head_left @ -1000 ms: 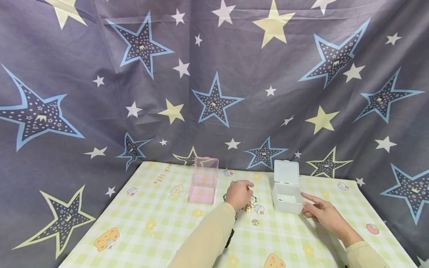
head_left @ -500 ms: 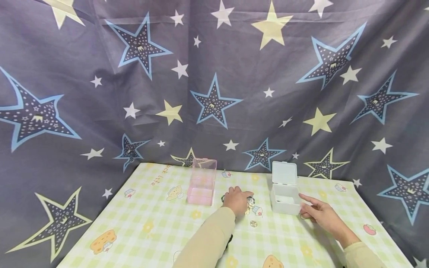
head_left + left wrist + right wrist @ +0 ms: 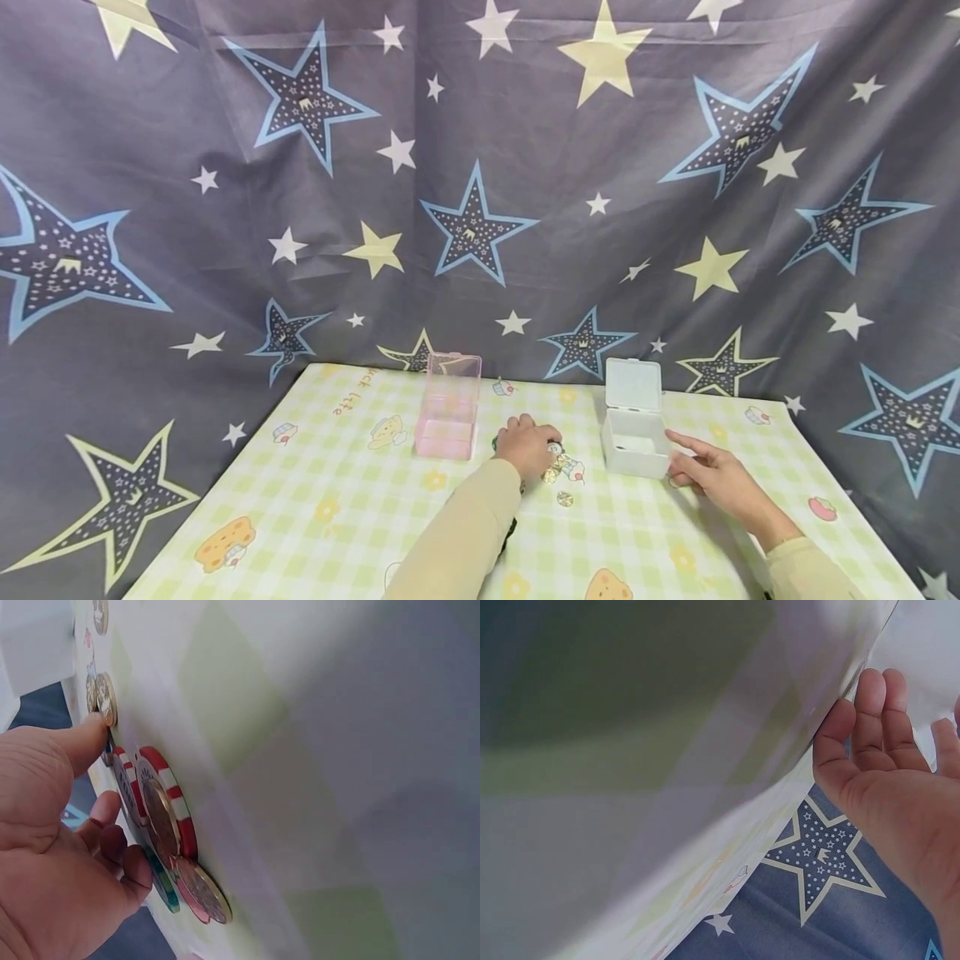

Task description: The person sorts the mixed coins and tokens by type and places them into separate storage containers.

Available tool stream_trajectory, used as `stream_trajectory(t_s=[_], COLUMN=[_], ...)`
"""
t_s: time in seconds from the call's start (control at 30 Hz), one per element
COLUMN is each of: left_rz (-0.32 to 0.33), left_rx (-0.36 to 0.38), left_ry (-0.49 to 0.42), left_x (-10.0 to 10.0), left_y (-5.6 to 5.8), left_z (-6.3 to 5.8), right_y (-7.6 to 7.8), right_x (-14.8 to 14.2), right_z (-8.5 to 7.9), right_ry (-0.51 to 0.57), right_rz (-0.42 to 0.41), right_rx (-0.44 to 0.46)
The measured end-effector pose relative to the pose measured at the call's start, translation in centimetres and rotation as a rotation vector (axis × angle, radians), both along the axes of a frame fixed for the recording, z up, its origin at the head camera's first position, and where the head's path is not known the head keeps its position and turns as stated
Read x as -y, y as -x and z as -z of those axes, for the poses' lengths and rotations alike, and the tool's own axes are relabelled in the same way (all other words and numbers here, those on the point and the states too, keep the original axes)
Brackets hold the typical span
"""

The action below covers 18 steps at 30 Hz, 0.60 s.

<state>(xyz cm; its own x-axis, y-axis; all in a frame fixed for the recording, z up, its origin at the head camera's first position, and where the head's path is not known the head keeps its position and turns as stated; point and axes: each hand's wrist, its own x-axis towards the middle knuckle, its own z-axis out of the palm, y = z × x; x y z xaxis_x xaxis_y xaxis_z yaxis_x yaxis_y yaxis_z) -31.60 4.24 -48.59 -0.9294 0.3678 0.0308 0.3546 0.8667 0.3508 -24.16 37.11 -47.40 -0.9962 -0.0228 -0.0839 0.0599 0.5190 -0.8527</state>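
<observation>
My left hand (image 3: 527,446) is low over a small pile of poker chips and gold coins, covering part of it. In the left wrist view its thumb touches the edge of some gold coins (image 3: 106,700), while loosely bent fingers (image 3: 137,864) lie by the chips, apart from the thumb. A red-and-white poker chip (image 3: 184,825), a green chip (image 3: 163,885) and another gold coin (image 3: 204,892) show beside them. My right hand (image 3: 718,482) rests its fingers against the right side of a white box (image 3: 637,462), whose lid stands up.
A clear pink box (image 3: 444,447) with its lid raised stands left of the pile. One gold coin (image 3: 565,499) lies apart, nearer me. The checked tablecloth (image 3: 360,500) ends at a dark star-printed curtain (image 3: 480,317) behind.
My left hand has come down onto the pile, its fingers spreading over the chips. The right hand stays at the white box. The head view has shifted slightly.
</observation>
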Motion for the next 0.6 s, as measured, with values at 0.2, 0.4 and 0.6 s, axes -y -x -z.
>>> stream_trajectory(t_s=[0.2,0.4,0.6], left_rz=[-0.038,-0.070,-0.071], left_rx=[-0.011,-0.039,-0.054], left_ry=[-0.042,-0.111,-0.154], left_x=[0.4,0.6,0.7], left_y=[0.1,0.3,0.5], left_z=[-0.2,0.4,0.9], right_y=[0.0,-0.1,-0.1], right_x=[0.1,0.2,0.2], right_z=[-0.1,-0.1,-0.4], right_ry=[-0.005,-0.001,0.021], right_rz=[0.013,0.005,0.001], right_rx=[-0.002,0.010,0.032])
